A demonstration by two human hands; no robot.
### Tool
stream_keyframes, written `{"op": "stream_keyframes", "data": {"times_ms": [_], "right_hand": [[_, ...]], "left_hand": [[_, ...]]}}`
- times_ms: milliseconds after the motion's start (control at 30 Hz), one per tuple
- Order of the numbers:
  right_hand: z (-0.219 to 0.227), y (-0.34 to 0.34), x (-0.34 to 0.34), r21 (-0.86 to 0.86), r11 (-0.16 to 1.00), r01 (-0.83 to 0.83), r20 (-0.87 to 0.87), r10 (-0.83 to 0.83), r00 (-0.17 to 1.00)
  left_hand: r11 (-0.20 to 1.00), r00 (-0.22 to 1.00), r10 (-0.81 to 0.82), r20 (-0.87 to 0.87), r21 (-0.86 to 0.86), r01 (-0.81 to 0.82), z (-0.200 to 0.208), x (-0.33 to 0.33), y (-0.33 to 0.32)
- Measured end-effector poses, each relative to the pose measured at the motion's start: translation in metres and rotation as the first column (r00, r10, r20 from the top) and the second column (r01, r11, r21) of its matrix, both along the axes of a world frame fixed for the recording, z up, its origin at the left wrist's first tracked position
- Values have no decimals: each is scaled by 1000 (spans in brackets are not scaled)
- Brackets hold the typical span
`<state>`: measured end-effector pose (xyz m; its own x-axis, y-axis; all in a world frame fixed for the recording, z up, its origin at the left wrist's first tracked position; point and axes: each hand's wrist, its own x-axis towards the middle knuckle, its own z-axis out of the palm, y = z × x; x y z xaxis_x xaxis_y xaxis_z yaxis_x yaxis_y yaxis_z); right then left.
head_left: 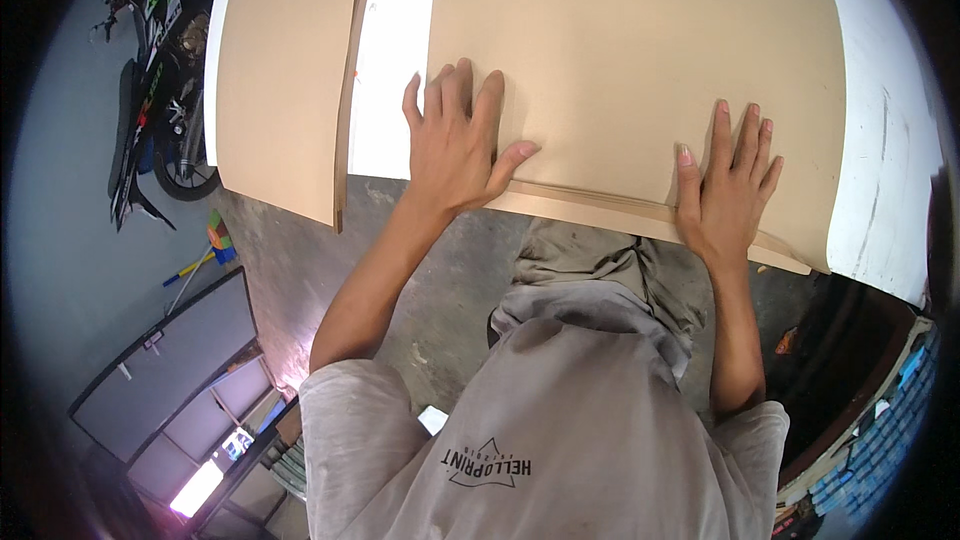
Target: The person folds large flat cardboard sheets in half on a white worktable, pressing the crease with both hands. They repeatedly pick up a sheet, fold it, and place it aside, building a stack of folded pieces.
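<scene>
A large stack of brown paper sheets (620,50) lies on a white tabletop (388,70) in front of me. Near its left edge rests my left hand (455,140), fingers spread and the thumb pointing right across the sheet. My right hand (728,185) lies with its fingers stretched out on the right part of the same stack, close to the front edge. Neither hand grips anything. Along the near side, several sheet edges (600,202) show as uneven layers, sticking out toward my body.
Another brown sheet stack (285,70) sits on the table's left end, overhanging its front edge. Beyond it at far left stands a motorcycle (165,90). A broom (215,240) and a grey cabinet (170,360) are at lower left. Blue-wrapped piles (870,450) stand at lower right.
</scene>
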<state>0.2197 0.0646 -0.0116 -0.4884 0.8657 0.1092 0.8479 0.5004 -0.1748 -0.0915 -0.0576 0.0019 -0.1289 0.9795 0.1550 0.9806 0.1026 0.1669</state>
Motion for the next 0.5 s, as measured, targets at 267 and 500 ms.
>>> {"op": "stream_keyframes", "data": {"times_ms": [267,500], "right_hand": [[-5,0,3,28,1000,1,21,-2,1000],[-8,2,-4,16,998,63,-41,-62,997]], "left_hand": [[998,994,13,107,68,-20,-2,8,10],[999,983,-13,185,48,4,-8,153,63]]}}
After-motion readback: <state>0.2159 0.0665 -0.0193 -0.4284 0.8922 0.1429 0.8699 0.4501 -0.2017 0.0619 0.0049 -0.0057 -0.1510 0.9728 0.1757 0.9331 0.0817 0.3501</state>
